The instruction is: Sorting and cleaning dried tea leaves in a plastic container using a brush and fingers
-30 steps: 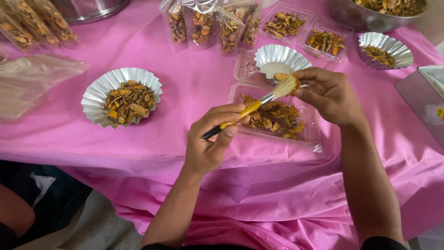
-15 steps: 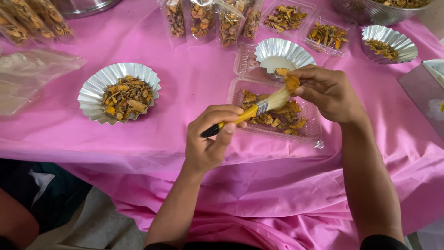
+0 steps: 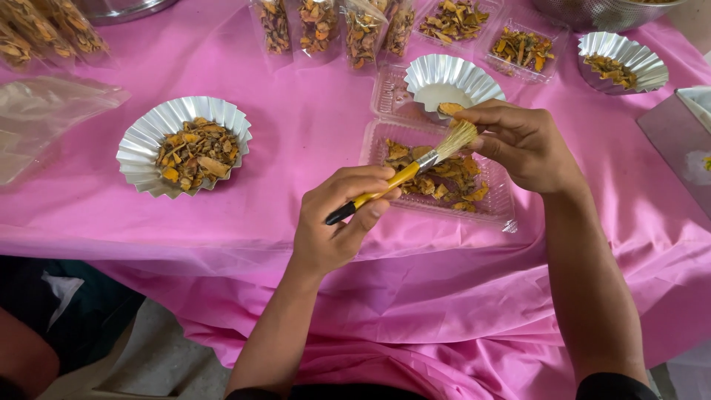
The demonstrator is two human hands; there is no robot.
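Bristles of yellow-handled brush (image 3: 415, 169) touch dried slice (image 3: 449, 109) in right hand (image 3: 522, 144).

A pink tablecloth (image 3: 311, 148) covers the table. On the left sits a fluted foil dish (image 3: 141, 148) filled with dried yellow-brown slices. Far left lie packed clear bags (image 3: 44, 33) of the same slices, with an empty plastic bag (image 3: 44, 111) nearer. At the far edge stand more small filled bags (image 3: 318, 26), and right of them two clear trays (image 3: 522, 48) of slices. Far right is another foil dish (image 3: 622, 59), partly filled.
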